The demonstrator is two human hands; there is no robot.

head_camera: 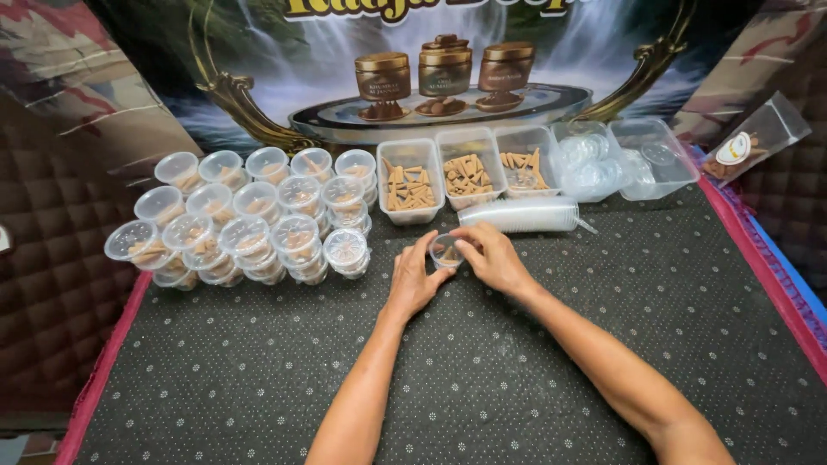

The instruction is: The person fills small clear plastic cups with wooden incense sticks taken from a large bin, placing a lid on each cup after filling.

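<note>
Both my hands meet at the middle of the dark dotted mat (517,362). My left hand (415,280) and my right hand (493,257) together hold one small clear plastic cup (445,251), fingers around its rim. Just beyond it lies a sleeve of stacked clear cups (521,215) on its side. Three clear rectangular tubs (411,183) (469,175) (526,161) behind hold tan cone-shaped pieces.
Stacks of lidded small cups (258,220) with tan cones fill the left of the mat. A clear tub of round lids (594,168) and an empty clear tub (659,155) stand at the back right. A narrow clear packet (754,138) leans at far right. A printed backdrop stands behind.
</note>
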